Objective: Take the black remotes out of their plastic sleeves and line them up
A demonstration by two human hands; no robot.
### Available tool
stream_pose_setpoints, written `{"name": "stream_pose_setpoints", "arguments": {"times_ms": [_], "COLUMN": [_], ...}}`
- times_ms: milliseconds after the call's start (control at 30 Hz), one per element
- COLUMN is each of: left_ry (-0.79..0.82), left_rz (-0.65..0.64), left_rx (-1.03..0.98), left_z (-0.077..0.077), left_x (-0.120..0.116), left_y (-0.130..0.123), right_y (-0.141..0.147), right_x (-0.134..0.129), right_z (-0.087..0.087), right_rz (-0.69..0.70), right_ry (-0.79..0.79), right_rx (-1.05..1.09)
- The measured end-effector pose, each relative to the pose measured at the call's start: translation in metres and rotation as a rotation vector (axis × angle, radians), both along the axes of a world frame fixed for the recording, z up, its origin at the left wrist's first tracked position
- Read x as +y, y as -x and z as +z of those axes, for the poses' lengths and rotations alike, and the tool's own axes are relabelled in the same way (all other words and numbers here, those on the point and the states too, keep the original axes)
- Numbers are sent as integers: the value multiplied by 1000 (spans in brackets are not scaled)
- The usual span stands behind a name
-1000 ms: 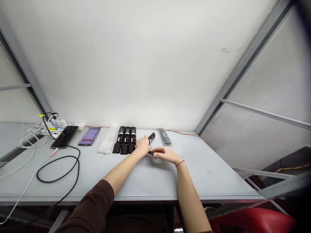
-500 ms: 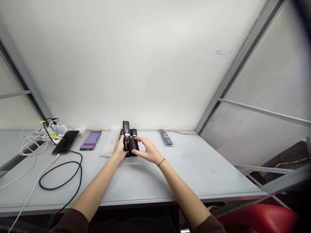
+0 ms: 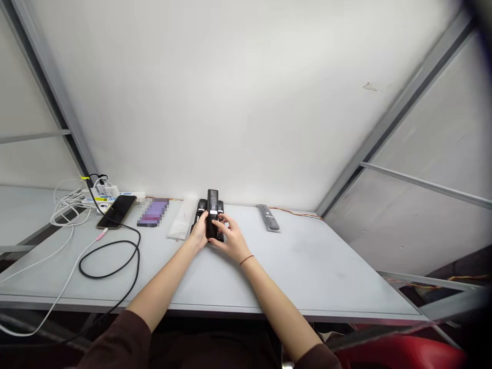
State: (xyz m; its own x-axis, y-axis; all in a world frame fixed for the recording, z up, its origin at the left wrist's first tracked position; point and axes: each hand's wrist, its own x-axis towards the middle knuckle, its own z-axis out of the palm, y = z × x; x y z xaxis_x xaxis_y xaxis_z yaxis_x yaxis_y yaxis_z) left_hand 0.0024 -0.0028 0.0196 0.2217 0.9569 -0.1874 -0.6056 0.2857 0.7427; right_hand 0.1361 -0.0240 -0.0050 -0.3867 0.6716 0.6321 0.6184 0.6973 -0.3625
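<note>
Two hands hold one black remote [image 3: 212, 201] above the surface [image 3: 307, 277], its upper end pointing toward the wall. The left hand [image 3: 199, 233] grasps its left side; the right hand [image 3: 233, 243] grips its lower part between thumb and fingers. Behind it, at least two more dark remotes [image 3: 202, 205] show, one at each side; the held one and the hands hide the rest, so their full count cannot be told. One grey remote [image 3: 268, 218] in a clear sleeve lies to the right, well apart. To the left lie one clear bag [image 3: 180, 225], one purple item [image 3: 154, 211], blurred, and one phone [image 3: 118, 210].
</note>
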Motion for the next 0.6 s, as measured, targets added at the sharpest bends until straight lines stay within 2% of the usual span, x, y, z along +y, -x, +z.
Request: {"name": "stream_pose_setpoints", "arguments": {"times_ms": [267, 433, 600], "left_ry": [14, 11, 27], "left_rz": [-52, -118, -115], "left_rx": [87, 77, 50], "left_z": [-5, -4, -4], "left_x": [-3, -5, -5], "left_y": [0, -1, -2], "right_y": [-6, -12, -14], "right_x": [-1, 1, 2], "right_z": [1, 4, 5], "right_rz": [-9, -47, -32], "right_ry": [1, -18, -30], "right_rx": [21, -33, -16]}}
